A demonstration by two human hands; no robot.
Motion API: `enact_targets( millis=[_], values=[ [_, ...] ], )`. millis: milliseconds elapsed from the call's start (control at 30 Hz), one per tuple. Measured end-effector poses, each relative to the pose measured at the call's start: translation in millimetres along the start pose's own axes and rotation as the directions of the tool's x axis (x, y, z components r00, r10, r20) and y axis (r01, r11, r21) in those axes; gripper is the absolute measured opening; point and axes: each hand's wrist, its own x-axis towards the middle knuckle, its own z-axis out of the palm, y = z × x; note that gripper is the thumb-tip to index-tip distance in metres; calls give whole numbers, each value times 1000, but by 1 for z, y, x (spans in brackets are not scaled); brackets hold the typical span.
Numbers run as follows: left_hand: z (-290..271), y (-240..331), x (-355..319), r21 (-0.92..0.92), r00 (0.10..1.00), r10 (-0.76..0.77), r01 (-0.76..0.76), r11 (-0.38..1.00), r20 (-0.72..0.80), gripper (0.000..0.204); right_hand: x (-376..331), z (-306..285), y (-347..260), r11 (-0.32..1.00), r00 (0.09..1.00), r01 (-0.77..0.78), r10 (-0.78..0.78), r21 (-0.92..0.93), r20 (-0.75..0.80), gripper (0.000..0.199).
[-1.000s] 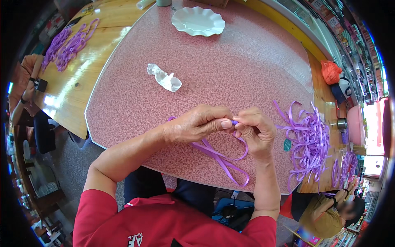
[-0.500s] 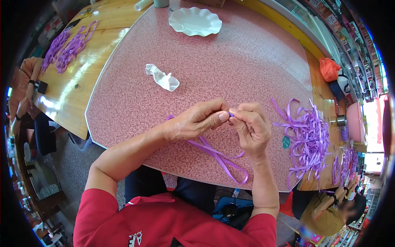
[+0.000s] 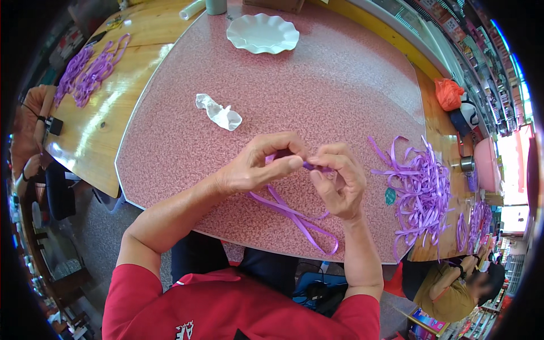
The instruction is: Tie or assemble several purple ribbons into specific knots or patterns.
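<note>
Both my hands meet above the pink speckled table, pinching a purple ribbon point(image 3: 307, 165) between them. My left hand point(image 3: 265, 162) grips it between thumb and fingers, its back turned up. On the other side, my right hand point(image 3: 340, 178) is closed on the ribbon with thumb and index finger. A small dark purple bit shows between the fingertips; whether it is a knot I cannot tell. The ribbon's loose length point(image 3: 300, 220) lies crossed and looped on the table below my hands. To the right of my right hand lies a tangled heap of purple ribbons point(image 3: 422, 195).
A crumpled white tissue point(image 3: 220, 113) and a scalloped white dish point(image 3: 263, 34) are on the pink table point(image 3: 170, 147). More purple ribbons point(image 3: 96, 73) lie on the wooden table at left. An orange bag point(image 3: 449, 94) sits at right. Other people work at left and lower right.
My fingertips have drawn slightly apart, with more of the ribbon showing between them. The camera view has shifted a little.
</note>
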Motion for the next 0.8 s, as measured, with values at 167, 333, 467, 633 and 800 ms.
enact_targets(
  millis=[167,333,467,633,800],
  values=[
    [-1,-17,19,432,959,276,-224,874,-60,48,8,-23,9,993,995,96,-98,-67,-29,12],
    [1,-23,17,549,966,255,-189,814,-45,40,13,-66,4,910,924,-267,149,-317,-351,13],
    [6,-22,14,627,982,170,-81,774,-82,31,-12,-146,0,511,861,-416,487,-752,-145,16],
    [12,-23,15,601,967,241,-142,786,-87,30,-56,-172,20,395,867,-216,499,-893,11,20],
    [13,-23,16,598,959,272,-170,783,-84,28,-58,-152,32,488,962,-15,245,-873,120,16]
  ],
)
